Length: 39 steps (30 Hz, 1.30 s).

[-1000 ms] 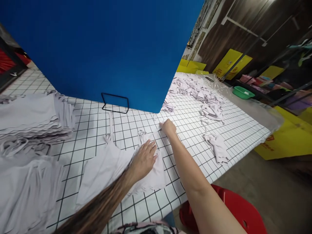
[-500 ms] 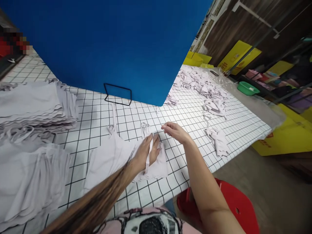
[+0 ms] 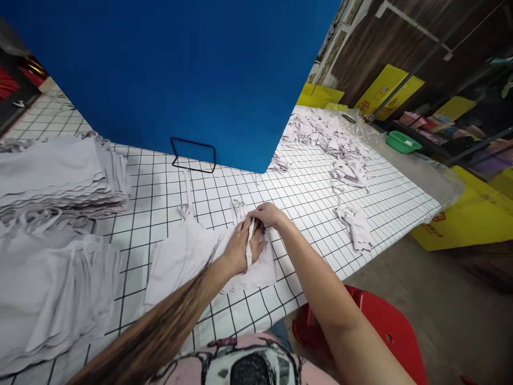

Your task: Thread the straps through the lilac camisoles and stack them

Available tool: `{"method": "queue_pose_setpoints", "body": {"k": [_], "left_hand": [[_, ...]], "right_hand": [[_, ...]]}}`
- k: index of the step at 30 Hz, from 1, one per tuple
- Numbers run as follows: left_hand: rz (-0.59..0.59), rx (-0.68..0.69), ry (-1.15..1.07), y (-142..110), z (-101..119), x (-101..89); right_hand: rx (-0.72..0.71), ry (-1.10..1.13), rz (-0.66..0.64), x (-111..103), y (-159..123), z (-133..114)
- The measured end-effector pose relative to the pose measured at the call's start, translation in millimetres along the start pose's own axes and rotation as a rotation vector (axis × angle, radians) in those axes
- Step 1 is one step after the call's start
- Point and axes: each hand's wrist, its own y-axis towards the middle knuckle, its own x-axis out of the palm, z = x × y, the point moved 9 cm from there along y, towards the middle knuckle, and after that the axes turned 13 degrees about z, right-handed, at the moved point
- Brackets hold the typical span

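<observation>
My left hand [image 3: 240, 248] lies flat on a pale camisole [image 3: 264, 267], its fingers stretched out and spread. A thin shoulder strap [image 3: 249, 251] with a small slider runs across the back of that hand. By the left fingertips, my right hand [image 3: 266, 213] pinches the upper part of this strap. Beside them to the left, another pale camisole [image 3: 176, 251] is spread on the table, one strap pointing away from me. Loose strap loops [image 3: 238, 206] lie just beyond my left fingers.
A large blue board [image 3: 180, 80] with a black wire frame [image 3: 193, 155] hangs over the checked tabletop [image 3: 304, 192]. Stacked camisoles [image 3: 52, 176] fill the left side. A loose garment heap [image 3: 320, 133] lies at the far right. Below stands a red stool [image 3: 385, 331].
My right hand has moved left and down to my left fingertips and now pinches the strap. The left hand stays flat on the camisole. The view has shifted slightly.
</observation>
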Motion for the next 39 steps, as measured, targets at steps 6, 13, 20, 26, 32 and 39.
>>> {"method": "queue_pose_setpoints", "body": {"k": [6,13,20,26,32,39], "left_hand": [[-0.054,0.058,0.043,4,6,-6.8],[-0.132,0.044,0.019,4,7,-3.8],[-0.078,0.051,0.042,6,9,-9.5],[-0.093,0.045,0.03,5,7,-6.3],[-0.15,0.014,-0.009,2,2,3.2],[-0.075,0.057,0.014,7,8,-12.7]], "right_hand": [[0.016,0.148,-0.158,-2,-23,-7],[-0.206,0.125,-0.407,-13,-65,-7],[-0.256,-0.254,-0.028,-13,-18,-20],[-0.346,-0.399,0.01,-24,-44,-47],[-0.532,-0.242,-0.576,-20,-156,-47],[-0.271,-0.155,-0.044,-42,-53,-25]]}}
